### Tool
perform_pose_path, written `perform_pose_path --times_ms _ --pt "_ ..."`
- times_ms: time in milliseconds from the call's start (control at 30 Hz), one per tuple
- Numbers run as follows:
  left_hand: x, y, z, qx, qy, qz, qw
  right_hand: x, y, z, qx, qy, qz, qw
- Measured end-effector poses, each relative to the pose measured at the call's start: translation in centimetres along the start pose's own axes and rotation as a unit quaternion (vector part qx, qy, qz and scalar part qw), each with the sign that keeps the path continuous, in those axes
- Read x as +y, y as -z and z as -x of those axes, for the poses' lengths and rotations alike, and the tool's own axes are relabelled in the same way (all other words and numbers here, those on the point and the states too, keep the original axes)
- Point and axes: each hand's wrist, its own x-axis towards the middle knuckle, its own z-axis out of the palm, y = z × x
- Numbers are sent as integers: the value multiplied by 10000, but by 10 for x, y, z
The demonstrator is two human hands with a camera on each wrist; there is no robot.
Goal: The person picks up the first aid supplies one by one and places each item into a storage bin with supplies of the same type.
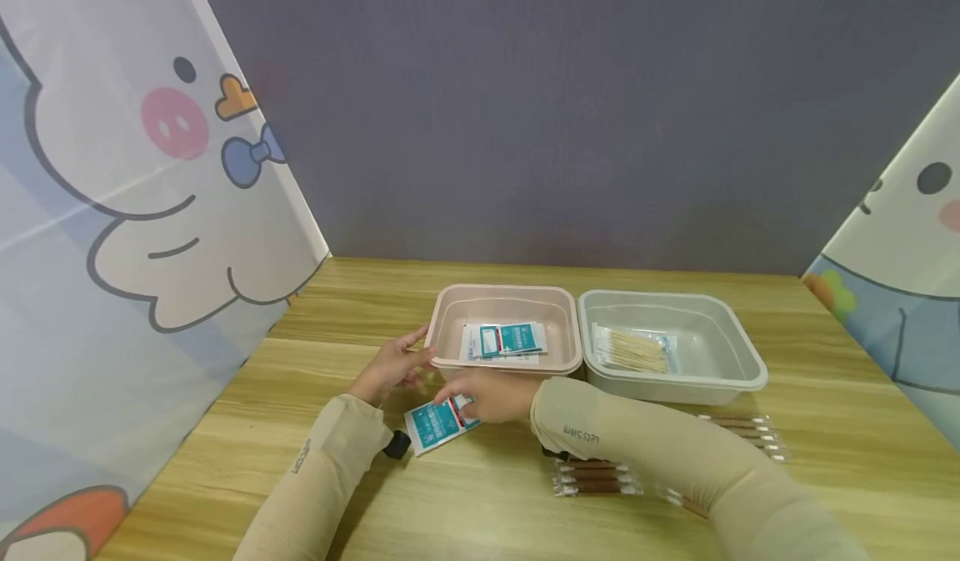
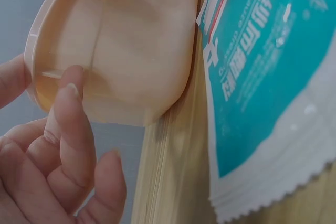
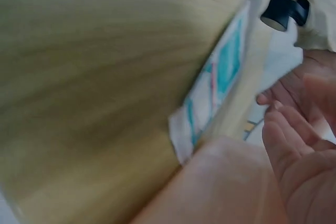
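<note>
My left hand (image 1: 393,368) holds the front left corner of the pink plastic bin (image 1: 442,319). In the left wrist view, its fingers lie on both sides of the bin's rim (image 2: 32,51). A teal and white gauze packet (image 1: 433,424) lies on the table before the bin. Over its right end, my right hand (image 1: 491,394) hovers near the bin's front rim, fingers loosely bent. The right wrist view shows this hand apart from the packet (image 3: 223,72), holding nothing. Inside the pink bin is another teal gauze packet (image 1: 517,338) on white packets.
A grey-white bin (image 1: 720,353) stands right beside the pink one, with a bag of cotton swabs (image 1: 633,351) in it. Brown sealed swab sticks (image 1: 596,478) lie under the right forearm, and more sticks (image 1: 750,434) lie farther right. A dark panel (image 1: 562,127) closes the back.
</note>
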Motion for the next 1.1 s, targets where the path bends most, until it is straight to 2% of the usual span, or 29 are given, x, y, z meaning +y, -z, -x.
perform_pose_path --times_ms 167,367,500,600,833,1100 --pt "1 -1 1 -4 21 -48 10000 8 -10 -5 -33 25 267 9996" --pt "6 -1 0 -38 -86 -55 9999 12 -8 -11 -205 160 933 9953" --pt "6 -2 0 -39 -76 -19 10000 13 -9 -12 -322 135 1044 9939" --pt "4 -3 1 -4 -10 56 10000 12 -12 -14 -345 78 1126 9930" --pt "1 -1 2 -77 -67 67 9999 11 -22 -15 -355 -318 1898 9807" --pt "1 -1 3 -39 -55 77 9999 10 -27 -14 -398 -538 1919 9791"
